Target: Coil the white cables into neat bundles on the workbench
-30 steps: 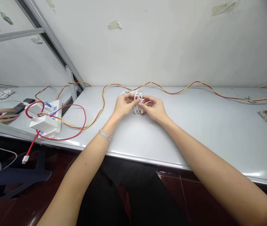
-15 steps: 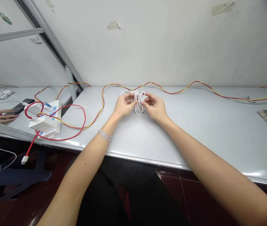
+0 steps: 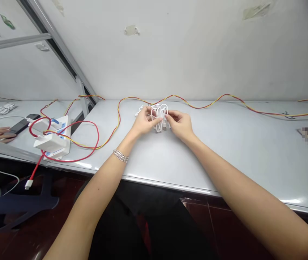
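Note:
A white USB cable (image 3: pixel 158 124), looped into a small coil, is held upright just above the grey table (image 3: pixel 167 159). My left hand (image 3: pixel 144 122) pinches the coil from the left between thumb and fingers. From the right, my right hand (image 3: pixel 180 124) grips the cable's right-hand loop with thumb and forefinger. The metal USB plug (image 3: pixel 164 127) hangs at the lower right of the coil. Behind my left hand, another white cable bundle (image 3: pixel 138 111) lies on the table, partly hidden by the fingers.
A red-and-yellow twisted wire (image 3: pixel 206 107) snakes along the back wall. Left stands a white power strip (image 3: pixel 66 144) with chargers (image 3: pixel 49 143) and a looping red cable (image 3: pixel 98 135). Beyond the metal frame (image 3: pixel 85 103), another person's hand (image 3: pixel 0 134) is beside a black phone (image 3: pixel 22 124).
The coil's loops have spread a little apart, and my left fingers have shifted on it. The other person's hand has drawn back slightly from the phone.

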Demonstrator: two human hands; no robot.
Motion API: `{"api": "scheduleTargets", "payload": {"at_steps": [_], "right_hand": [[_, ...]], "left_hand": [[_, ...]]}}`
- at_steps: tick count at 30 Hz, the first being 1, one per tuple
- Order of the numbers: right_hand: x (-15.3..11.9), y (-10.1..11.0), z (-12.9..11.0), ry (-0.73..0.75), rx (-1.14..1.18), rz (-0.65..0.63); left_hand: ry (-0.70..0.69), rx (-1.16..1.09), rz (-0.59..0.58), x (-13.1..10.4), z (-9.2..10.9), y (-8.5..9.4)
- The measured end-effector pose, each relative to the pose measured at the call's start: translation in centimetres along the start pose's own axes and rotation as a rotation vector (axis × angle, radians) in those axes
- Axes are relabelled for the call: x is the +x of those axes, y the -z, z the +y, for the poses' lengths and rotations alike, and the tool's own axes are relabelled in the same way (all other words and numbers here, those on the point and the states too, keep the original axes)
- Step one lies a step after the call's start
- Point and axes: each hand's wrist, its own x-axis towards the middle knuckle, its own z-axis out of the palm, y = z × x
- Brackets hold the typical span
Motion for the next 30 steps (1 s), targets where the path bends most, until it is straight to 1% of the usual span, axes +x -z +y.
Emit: {"api": "scheduleTargets", "payload": {"at_steps": [1,3,5,6,8,12,14,17,20,22,25,28,30], "right_hand": [[0.0,0.0,0.0,0.005,-0.009,0.0],[0.0,0.1,-0.1,-0.007,-0.019,-0.01],[-0.1,0.0,-0.5,-0.057,0.027,-0.036],[-0.2,0.0,-0.7,-0.086,0.066,-0.047],[-0.3,-0.1,-1.2,-0.134,0.139,-0.059],[-0.5,-0.2,-1.6,-0.183,0.225,-0.072],[-0.4,-0.2,-1.6,-0.184,0.252,-0.065],[-0.2,-0.1,-1.3,-0.158,0.239,-0.017],[-0.1,-0.1,-1.2,-0.14,0.204,0.041],[-0.1,0.0,-1.2,-0.151,0.22,0.058],[-0.1,0.1,-1.5,-0.188,0.284,0.066],[-0.1,0.2,-1.9,-0.239,0.346,0.058],[-0.2,0.3,-2.3,-0.302,0.41,0.011]], "left_hand": [[0.018,0.003,-0.026,-0.1,0.0,0.0],[0.053,0.009,-0.114,-0.3,0.2,0.0],[0.071,0.024,-0.199,-0.4,0.4,-0.2],[0.068,0.036,-0.22,-0.4,0.4,-0.3],[0.047,0.055,-0.207,-0.4,0.5,-0.3],[-0.008,0.061,-0.093,-0.1,0.5,-0.1],[-0.015,0.064,-0.068,-0.1,0.4,0.0],[-0.005,0.034,-0.105,-0.2,0.3,0.0],[0.029,-0.052,-0.205,-0.6,0.4,-0.1],[0.059,-0.098,-0.272,-0.9,0.6,-0.2],[0.093,-0.151,-0.327,-1.0,0.9,-0.3],[0.091,-0.183,-0.329,-0.8,0.8,-0.2],[0.05,-0.137,-0.285,-0.6,0.6,-0.2]]}}
